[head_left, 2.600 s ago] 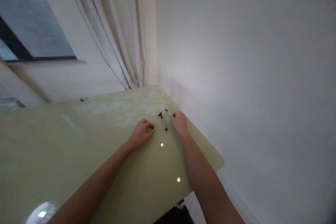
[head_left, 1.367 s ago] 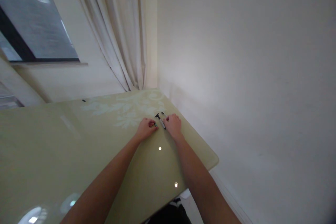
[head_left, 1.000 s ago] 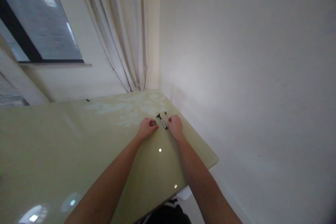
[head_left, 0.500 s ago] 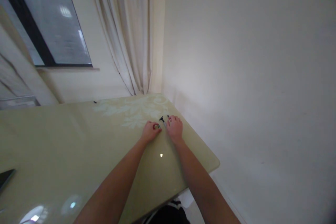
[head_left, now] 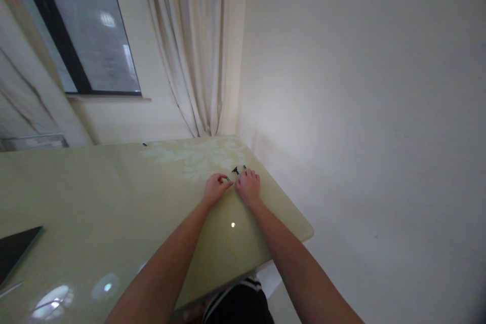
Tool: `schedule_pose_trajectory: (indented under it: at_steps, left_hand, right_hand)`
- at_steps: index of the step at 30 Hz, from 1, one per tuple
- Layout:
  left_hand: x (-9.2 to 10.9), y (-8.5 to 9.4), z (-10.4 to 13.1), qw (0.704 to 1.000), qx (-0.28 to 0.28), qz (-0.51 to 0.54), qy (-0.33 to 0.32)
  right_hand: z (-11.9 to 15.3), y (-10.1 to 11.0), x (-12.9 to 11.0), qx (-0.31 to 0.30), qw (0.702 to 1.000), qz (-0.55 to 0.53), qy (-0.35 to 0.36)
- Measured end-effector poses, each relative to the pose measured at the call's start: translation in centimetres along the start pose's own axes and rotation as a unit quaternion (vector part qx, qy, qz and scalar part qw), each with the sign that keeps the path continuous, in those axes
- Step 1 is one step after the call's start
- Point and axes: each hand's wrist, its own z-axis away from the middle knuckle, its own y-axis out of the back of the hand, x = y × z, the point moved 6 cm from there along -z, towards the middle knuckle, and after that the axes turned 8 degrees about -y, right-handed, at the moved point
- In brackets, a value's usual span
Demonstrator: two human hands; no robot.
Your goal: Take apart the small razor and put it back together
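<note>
My left hand (head_left: pixel 214 190) rests low over the table, thumb and fingers pinched on a small slim dark piece (head_left: pixel 228 179) too tiny to identify. Close by on the right is my right hand (head_left: pixel 248 187), its fingers curled down over the handle of what looks like a razor. The black T-shaped head of the razor (head_left: pixel 235 169) sticks out past the fingers, while most of its handle is covered. Just beyond the right fingertips, the end of another small dark item (head_left: pixel 245 167) shows.
The glossy pale yellow table (head_left: pixel 152 202) ends near the white wall (head_left: pixel 341 136) on the right. A dark flat panel (head_left: pixel 18 250) lies at the left. One small black object (head_left: pixel 145 145) sits by the far edge, below the curtain (head_left: pixel 193 50) and window (head_left: pixel 91 25).
The view has turned slightly left, showing more of the dark panel. My right hand has shifted a little toward the left and covers more of the razor's handle. My left hand keeps its pinch.
</note>
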Motion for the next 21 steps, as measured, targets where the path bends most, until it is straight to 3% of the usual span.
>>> schedule_pose_trajectory:
  at_steps: [4,7,10,16,18,21]
  left_hand:
    - [0.2,0.6,0.9,1.000,0.000,-0.016,0.003]
    - [-0.3,2.1,1.7,0.999,-0.010,-0.042,0.004]
    - [-2.3,5.4,2.6,0.996,-0.014,-0.081,0.021]
    - [-8.5,14.2,5.4,0.980,0.001,-0.168,0.106]
    - [-9.9,15.9,6.5,0.974,0.006,-0.186,0.129]
    - [-11.1,16.7,7.5,0.970,0.005,-0.193,0.148]
  right_hand:
    - [-0.1,-0.5,0.2,0.003,1.000,0.008,0.000]
    - [-0.2,-0.6,0.2,-0.001,1.000,0.011,-0.002]
    - [-0.3,-0.5,0.1,-0.001,1.000,0.008,-0.006]
    - [-0.6,0.0,-0.7,-0.011,1.000,-0.010,0.001]
    - [-0.6,0.0,-0.9,-0.028,0.999,-0.024,0.002]
    - [-0.4,0.1,-1.0,-0.047,0.997,-0.056,0.005]
